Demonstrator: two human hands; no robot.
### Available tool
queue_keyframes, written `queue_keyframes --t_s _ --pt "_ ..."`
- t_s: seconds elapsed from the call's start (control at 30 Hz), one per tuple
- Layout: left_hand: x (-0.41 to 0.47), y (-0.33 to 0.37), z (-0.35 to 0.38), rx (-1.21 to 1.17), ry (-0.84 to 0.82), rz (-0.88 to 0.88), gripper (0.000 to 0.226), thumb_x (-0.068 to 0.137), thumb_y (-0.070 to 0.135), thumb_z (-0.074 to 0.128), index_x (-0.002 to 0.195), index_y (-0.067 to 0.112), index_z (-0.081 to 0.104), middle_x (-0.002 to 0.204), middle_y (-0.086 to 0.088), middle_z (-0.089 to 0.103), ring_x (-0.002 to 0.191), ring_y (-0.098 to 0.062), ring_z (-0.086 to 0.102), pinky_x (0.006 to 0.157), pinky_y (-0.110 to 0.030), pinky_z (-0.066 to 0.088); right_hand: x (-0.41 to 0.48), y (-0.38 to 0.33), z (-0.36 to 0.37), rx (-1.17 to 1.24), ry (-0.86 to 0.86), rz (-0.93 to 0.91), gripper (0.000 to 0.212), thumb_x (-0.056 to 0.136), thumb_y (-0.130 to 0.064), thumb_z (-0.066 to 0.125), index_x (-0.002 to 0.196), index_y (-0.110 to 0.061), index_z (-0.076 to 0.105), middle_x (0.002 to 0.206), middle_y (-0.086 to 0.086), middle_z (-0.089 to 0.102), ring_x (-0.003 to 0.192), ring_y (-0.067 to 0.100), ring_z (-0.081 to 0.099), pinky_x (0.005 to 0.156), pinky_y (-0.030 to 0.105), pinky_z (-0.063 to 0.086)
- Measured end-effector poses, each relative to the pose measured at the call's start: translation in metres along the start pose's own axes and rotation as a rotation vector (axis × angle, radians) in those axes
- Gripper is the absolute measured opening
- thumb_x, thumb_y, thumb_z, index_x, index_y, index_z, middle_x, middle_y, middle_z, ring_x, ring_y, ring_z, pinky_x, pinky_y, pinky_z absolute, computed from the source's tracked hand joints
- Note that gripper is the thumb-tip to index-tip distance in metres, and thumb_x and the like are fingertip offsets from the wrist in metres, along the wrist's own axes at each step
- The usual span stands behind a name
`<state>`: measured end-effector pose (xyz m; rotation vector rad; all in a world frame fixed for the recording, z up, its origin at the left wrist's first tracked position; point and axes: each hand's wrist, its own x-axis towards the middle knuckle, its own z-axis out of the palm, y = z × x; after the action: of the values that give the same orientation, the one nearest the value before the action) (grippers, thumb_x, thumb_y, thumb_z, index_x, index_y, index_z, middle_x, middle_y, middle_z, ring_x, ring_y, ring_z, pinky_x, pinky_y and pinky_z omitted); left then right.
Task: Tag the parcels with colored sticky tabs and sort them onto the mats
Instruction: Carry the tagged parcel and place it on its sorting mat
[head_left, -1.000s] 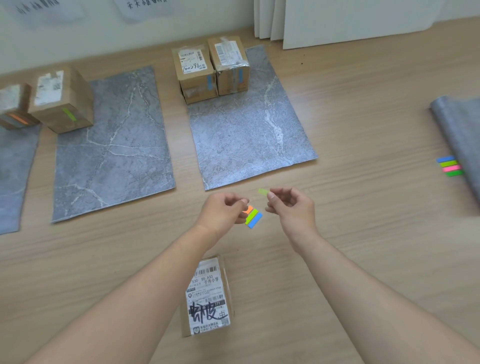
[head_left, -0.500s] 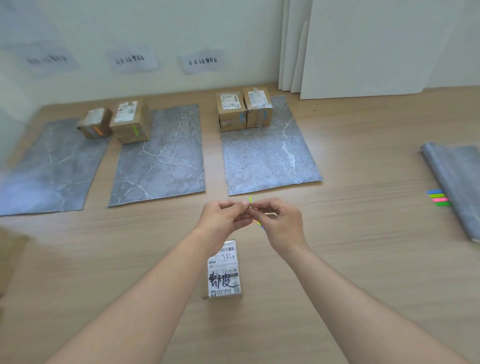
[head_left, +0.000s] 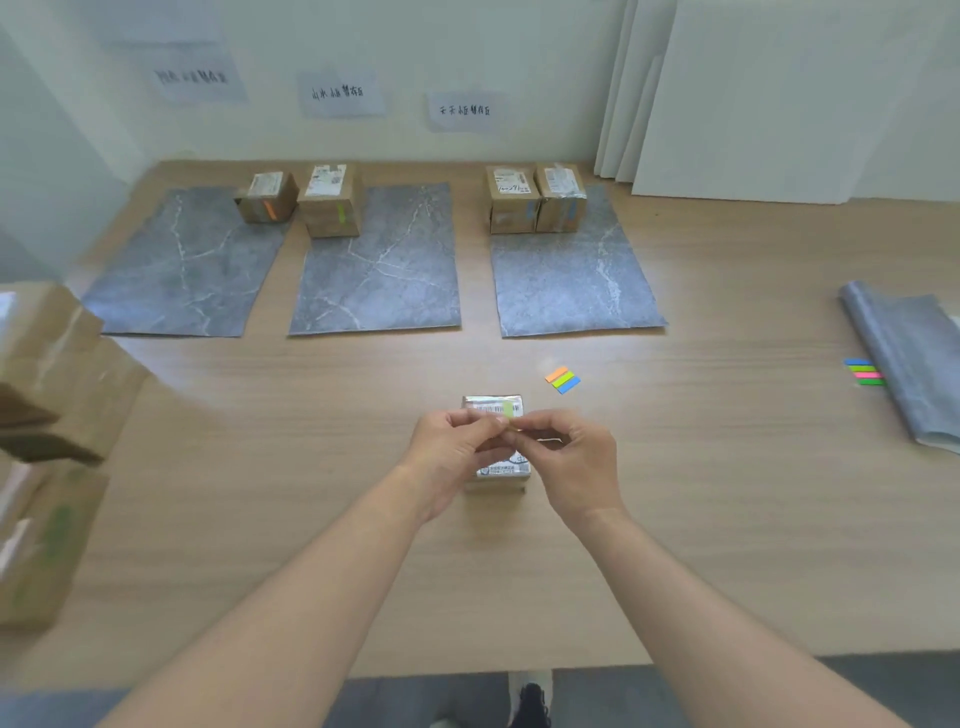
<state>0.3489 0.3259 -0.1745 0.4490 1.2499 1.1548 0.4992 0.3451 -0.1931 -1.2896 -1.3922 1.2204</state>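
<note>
**Green tab pinched over the front parcel**

A pale wood table runs up to a white wall with three paper labels taped on it, and three grey marbled mats lie in a row at the far side. On the left mat, at eleven o'clock, one orange-tabbed parcel sits on the far right corner. On the middle mat, just left of twelve, one green-tabbed parcel sits on the far left corner and hangs over the edge toward the orange one. On the right mat, at about one o'clock, two blue-tabbed parcels touch side by side on the far edge.

Front and centre, the small labelled parcel stands on bare table, off every mat, right beneath the hands. The left hand and right hand meet fingertip to fingertip above it. Both pinch a light-green sticky tab that pokes up over the parcel's far end. Whether the tab touches the parcel, I cannot tell.

At one o'clock from that parcel, just beside it, a loose tab pad of orange, green and blue lies flat. Out at three o'clock, a second tab pad lies against a rolled mat. At nine o'clock stands a blurred stack of cardboard boxes.
</note>
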Motion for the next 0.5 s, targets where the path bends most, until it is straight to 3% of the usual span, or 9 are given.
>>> queue_keyframes --t_s 0.23,0.37,0.5 --pt "-0.019 -0.034 -0.020 0.120 0.071 0.051 0.005 0.091 0.000 0.067 0.089 -0.005 0.069 0.086 -0.019 0.073 0.082 -0.023 0.072 0.087 -0.037 0.059 -0.033 0.013 0.006 -0.022 -0.035 0.039 0.011 0.081 -0.008 0.084 0.085 -0.014 0.076 0.077 -0.003 0.076 0.073 0.011 0.071 0.068 0.019 0.053" --pt "-0.018 -0.057 -0.032 0.253 0.146 0.045 0.006 0.091 0.008 0.071 0.088 0.003 0.072 0.083 -0.011 0.073 0.075 -0.019 0.073 0.088 -0.034 0.059 -0.044 0.034 0.009 -0.024 -0.023 0.074 0.011 0.083 -0.011 0.083 0.084 -0.018 0.074 0.076 -0.001 0.074 0.074 0.019 0.070 0.070 0.025 0.056" --pt "-0.017 -0.085 -0.040 0.285 0.190 0.058 0.007 0.091 0.005 0.069 0.085 0.004 0.072 0.086 -0.014 0.068 0.075 -0.019 0.070 0.080 -0.037 0.062 -0.054 0.059 0.009 -0.066 -0.021 0.101 0.011 0.085 -0.011 0.080 0.087 -0.020 0.075 0.078 -0.006 0.075 0.073 0.013 0.070 0.072 0.023 0.056"
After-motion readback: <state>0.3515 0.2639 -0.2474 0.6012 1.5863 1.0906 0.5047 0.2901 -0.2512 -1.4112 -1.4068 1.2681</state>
